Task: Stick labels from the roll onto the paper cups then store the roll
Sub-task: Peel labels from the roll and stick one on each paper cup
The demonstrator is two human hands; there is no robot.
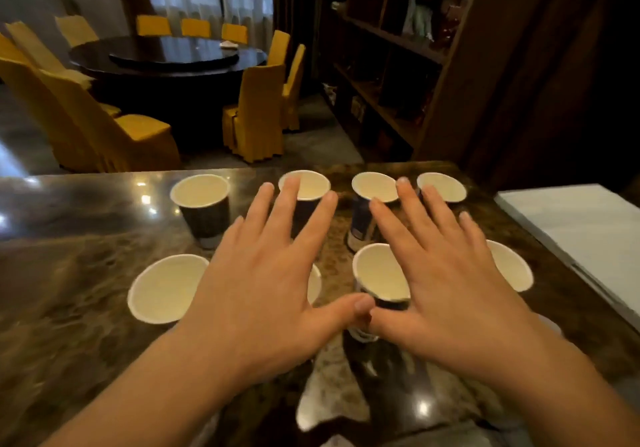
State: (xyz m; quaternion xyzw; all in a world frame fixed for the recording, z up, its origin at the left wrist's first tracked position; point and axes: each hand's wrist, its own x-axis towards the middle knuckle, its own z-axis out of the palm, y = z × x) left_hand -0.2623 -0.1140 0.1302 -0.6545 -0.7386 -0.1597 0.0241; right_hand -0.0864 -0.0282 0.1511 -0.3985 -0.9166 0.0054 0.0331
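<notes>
Several dark paper cups with cream insides stand in two rows on a glossy brown marble counter (86,231). The back row runs from a cup at the left (200,192) to one at the right (445,186). In the front row a cup (162,289) stands at the left and another (377,275) in the middle. My left hand (263,280) and my right hand (450,280) hover flat over the cups, fingers spread, holding nothing. Their thumbs nearly touch. The hands hide parts of several cups. No label roll is in view.
A white flat surface (581,235) lies at the counter's right edge. A dark wooden shelf unit (398,75) stands behind on the right. Beyond the counter is a round dark dining table (166,55) ringed by yellow-covered chairs (256,114).
</notes>
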